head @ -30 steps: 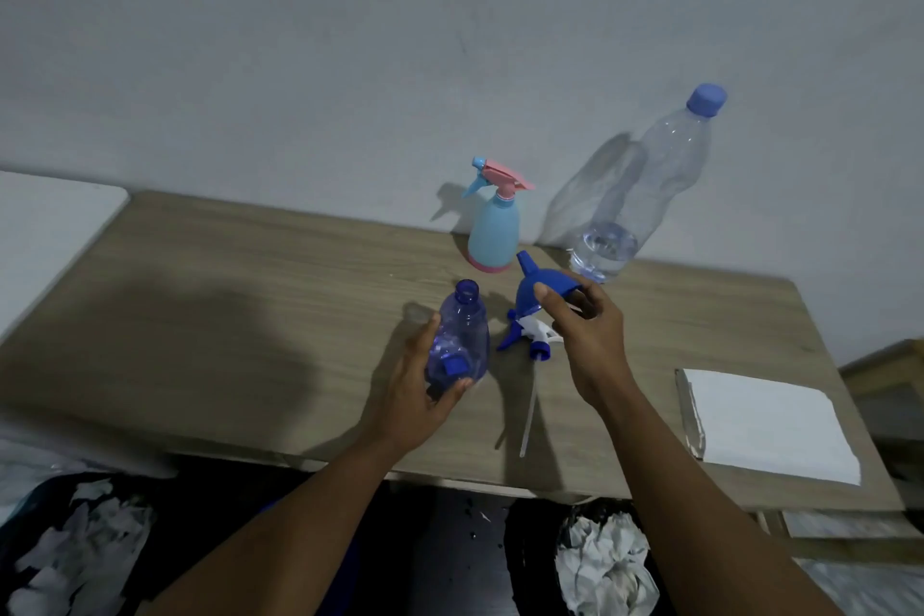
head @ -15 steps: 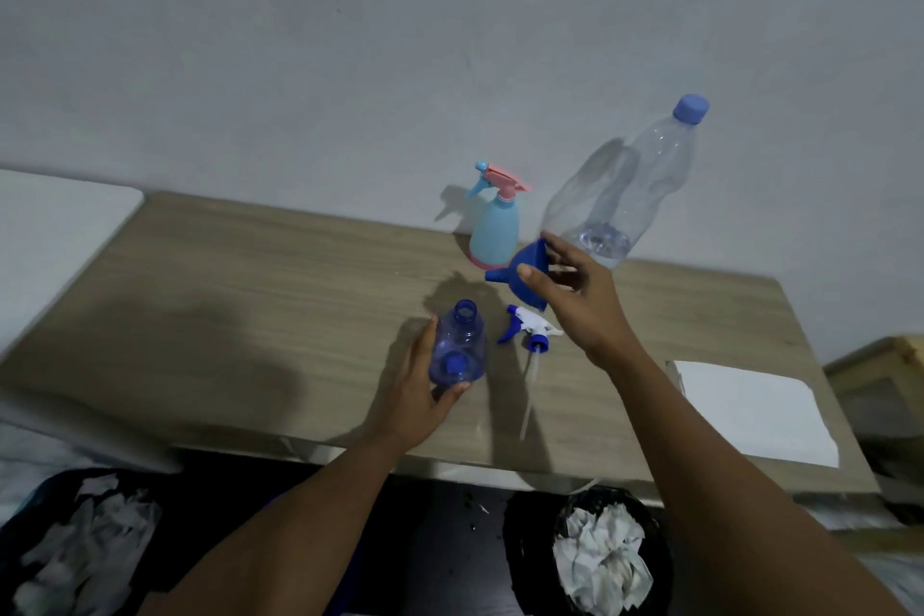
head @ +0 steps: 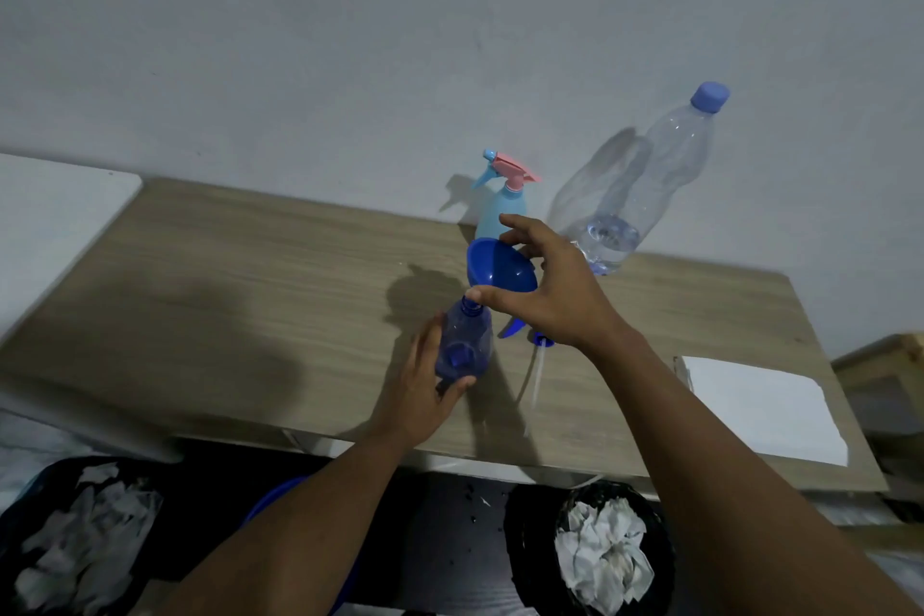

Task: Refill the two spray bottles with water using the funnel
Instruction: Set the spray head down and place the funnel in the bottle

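My left hand (head: 425, 393) grips a small dark blue spray bottle (head: 462, 345) with its neck uncovered, standing on the wooden table (head: 225, 295). My right hand (head: 550, 290) holds a blue funnel (head: 500, 271) by its rim, bowl up, just above and right of that neck. The bottle's blue and white spray head (head: 535, 350) lies on the table under my right hand, its tube pointing toward me. A light blue spray bottle (head: 502, 213) with a pink trigger stands at the wall. A large clear water bottle (head: 650, 185) with a blue cap stands to its right, holding a little water.
A white folded cloth (head: 760, 408) lies at the table's right end. Below the front edge are a black basket (head: 590, 550) of crumpled paper and, at the left, a dark bin (head: 80, 545) with white scraps. A white surface (head: 50, 210) adjoins the table's left end.
My right hand lifted the funnel off the table and turned it bowl up, carrying it left toward the dark blue bottle's neck. My left hand kept hold of the bottle.
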A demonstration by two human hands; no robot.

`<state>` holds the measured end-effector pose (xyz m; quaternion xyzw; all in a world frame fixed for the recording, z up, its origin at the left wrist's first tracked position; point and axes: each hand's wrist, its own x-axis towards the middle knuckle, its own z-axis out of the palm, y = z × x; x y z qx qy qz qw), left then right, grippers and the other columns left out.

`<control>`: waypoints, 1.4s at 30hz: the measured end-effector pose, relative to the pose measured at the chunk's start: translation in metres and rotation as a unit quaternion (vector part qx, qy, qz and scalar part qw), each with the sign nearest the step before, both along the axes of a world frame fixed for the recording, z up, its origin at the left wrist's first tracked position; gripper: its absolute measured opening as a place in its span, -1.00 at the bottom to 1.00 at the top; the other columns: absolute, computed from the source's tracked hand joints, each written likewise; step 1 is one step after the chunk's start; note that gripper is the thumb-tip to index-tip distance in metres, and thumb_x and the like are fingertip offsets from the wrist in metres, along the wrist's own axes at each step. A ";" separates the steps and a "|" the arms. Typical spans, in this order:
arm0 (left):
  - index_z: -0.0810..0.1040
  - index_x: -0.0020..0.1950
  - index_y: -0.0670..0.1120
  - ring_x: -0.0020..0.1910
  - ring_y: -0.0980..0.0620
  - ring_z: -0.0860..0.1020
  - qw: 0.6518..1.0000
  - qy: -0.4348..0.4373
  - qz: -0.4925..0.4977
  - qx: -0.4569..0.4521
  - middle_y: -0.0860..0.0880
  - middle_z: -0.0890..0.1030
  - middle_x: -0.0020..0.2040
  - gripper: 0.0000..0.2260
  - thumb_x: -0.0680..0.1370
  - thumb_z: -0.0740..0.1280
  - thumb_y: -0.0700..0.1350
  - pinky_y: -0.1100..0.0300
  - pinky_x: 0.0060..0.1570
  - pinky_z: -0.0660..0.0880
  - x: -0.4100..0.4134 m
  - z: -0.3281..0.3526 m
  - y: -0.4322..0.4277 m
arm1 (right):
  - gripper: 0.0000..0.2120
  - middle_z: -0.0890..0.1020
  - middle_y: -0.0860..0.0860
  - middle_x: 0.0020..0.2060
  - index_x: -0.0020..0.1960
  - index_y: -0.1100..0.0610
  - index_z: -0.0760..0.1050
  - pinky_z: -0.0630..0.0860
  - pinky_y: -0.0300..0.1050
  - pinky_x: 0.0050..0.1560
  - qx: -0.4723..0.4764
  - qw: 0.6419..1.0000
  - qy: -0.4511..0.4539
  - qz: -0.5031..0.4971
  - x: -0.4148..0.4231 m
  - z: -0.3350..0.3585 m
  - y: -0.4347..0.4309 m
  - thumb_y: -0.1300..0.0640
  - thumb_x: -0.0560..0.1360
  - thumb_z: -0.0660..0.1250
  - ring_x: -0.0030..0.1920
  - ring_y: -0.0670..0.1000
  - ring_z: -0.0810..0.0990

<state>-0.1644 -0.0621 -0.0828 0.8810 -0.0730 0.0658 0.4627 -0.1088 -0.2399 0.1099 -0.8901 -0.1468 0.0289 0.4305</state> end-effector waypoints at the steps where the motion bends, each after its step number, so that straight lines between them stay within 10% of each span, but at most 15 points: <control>1: 0.02 0.61 0.02 0.45 0.02 0.35 1.000 0.002 -0.001 0.001 -0.08 0.25 0.53 -0.18 0.51 0.47 0.03 0.16 0.32 0.41 0.000 -0.001 0.001 | -0.13 0.53 -0.15 0.22 0.47 -0.09 0.32 0.54 -0.21 0.17 -0.012 1.000 -0.001 0.008 -0.001 -0.001 0.002 -0.22 0.27 0.60 0.18 -0.12 0.51; 7: 0.17 0.57 -0.06 0.19 0.45 0.36 1.000 0.028 -0.002 -0.006 -0.05 0.34 0.40 -0.27 0.49 0.48 -0.15 0.50 0.07 0.45 -0.002 0.001 0.001 | 0.07 0.46 -0.23 0.21 0.47 -0.15 0.27 0.46 0.19 0.33 -0.066 0.997 -0.012 0.038 -0.001 -0.009 0.013 -0.59 0.08 0.39 0.26 -0.08 0.48; 15: 0.20 0.55 -0.03 0.20 0.28 0.39 1.000 0.028 -0.005 0.000 -0.05 0.37 0.39 -0.27 0.48 0.50 -0.11 0.60 0.04 0.36 -0.002 -0.003 0.002 | 0.03 0.46 -0.24 0.24 0.44 -0.18 0.27 0.45 0.19 0.33 -0.055 0.997 -0.031 0.039 -0.002 -0.019 0.013 -0.60 0.08 0.38 0.28 -0.11 0.44; 20: 0.17 0.57 -0.06 0.25 0.28 0.36 0.999 0.039 0.000 -0.007 -0.08 0.35 0.43 -0.24 0.48 0.50 -0.09 0.65 0.06 0.30 -0.002 -0.002 0.001 | 0.00 0.43 -0.25 0.30 0.45 -0.20 0.26 0.45 0.13 0.34 -0.033 0.999 -0.028 0.021 -0.003 -0.020 0.011 -0.50 0.12 0.49 0.28 -0.13 0.45; 27: 0.07 0.60 -0.01 0.39 0.13 0.34 0.999 0.018 0.002 -0.031 -0.08 0.31 0.49 -0.15 0.47 0.53 -0.06 0.62 0.21 0.23 -0.005 0.007 0.001 | -0.27 0.53 -0.15 0.27 0.49 -0.07 0.33 0.45 -0.48 -0.09 0.066 0.993 -0.006 -0.093 -0.017 -0.040 -0.018 -0.37 0.44 0.34 0.19 -0.14 0.53; 32: 0.15 0.56 -0.23 0.19 0.52 0.28 0.995 0.046 0.045 -0.082 -0.06 0.26 0.41 -0.21 0.46 0.53 -0.25 0.71 0.02 0.25 -0.025 0.030 -0.007 | -0.44 0.57 -0.03 0.22 0.46 0.01 0.39 0.47 -0.32 -0.12 0.080 0.980 0.035 -0.177 -0.033 -0.061 -0.062 -0.19 0.54 0.31 0.10 -0.13 0.57; 37: 0.30 0.48 -0.09 0.36 0.06 0.39 0.992 0.054 0.088 -0.070 -0.11 0.35 0.40 -0.36 0.49 0.49 0.01 0.46 0.25 0.28 -0.071 0.029 -0.028 | -0.54 0.59 0.03 0.18 0.44 0.06 0.40 0.49 -0.27 -0.10 0.073 0.971 0.040 -0.223 -0.033 -0.063 -0.114 -0.08 0.60 0.31 0.11 0.04 0.60; 42: 0.33 0.40 0.12 0.21 0.31 0.44 0.996 0.026 -0.023 -0.077 0.15 0.46 0.26 -0.46 0.47 0.40 0.18 0.29 0.15 0.48 -0.070 0.053 -0.093 | -0.57 0.60 0.11 0.18 0.43 0.11 0.41 0.47 -0.31 -0.07 0.108 0.960 0.003 -0.258 -0.001 -0.038 -0.154 -0.01 0.61 0.33 0.09 0.05 0.60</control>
